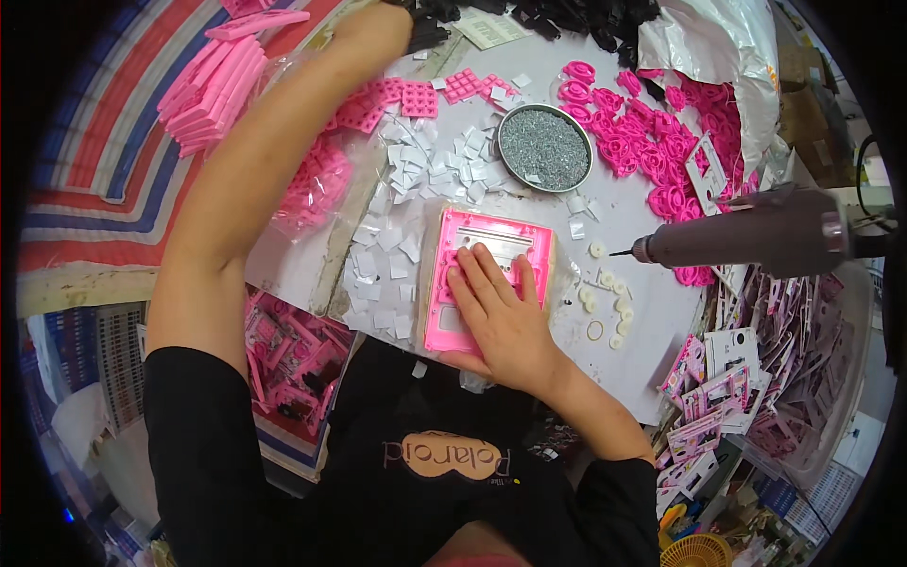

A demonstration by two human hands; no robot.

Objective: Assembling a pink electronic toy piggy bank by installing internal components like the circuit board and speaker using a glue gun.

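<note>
A pink plastic case [491, 236] with a rectangular window lies flat at the middle of the white table [624, 217]. My right hand [501, 317] rests on top of it, fingers together and laid flat, thumb at its near edge, holding it down. My left arm stretches far up the left side of the table. My left hand [402, 24] reaches the pile of small black parts [567, 14] at the far edge, and its fingers are mostly hidden there.
A round metal dish of small screws [545, 146] stands behind the case. An electric screwdriver [756, 236] hangs at the right, tip pointing left. White square pieces [406, 189], pink keypads [416, 94], pink rings [642, 132], stacked pink plates [208, 85] and small white rings [605, 293] lie around.
</note>
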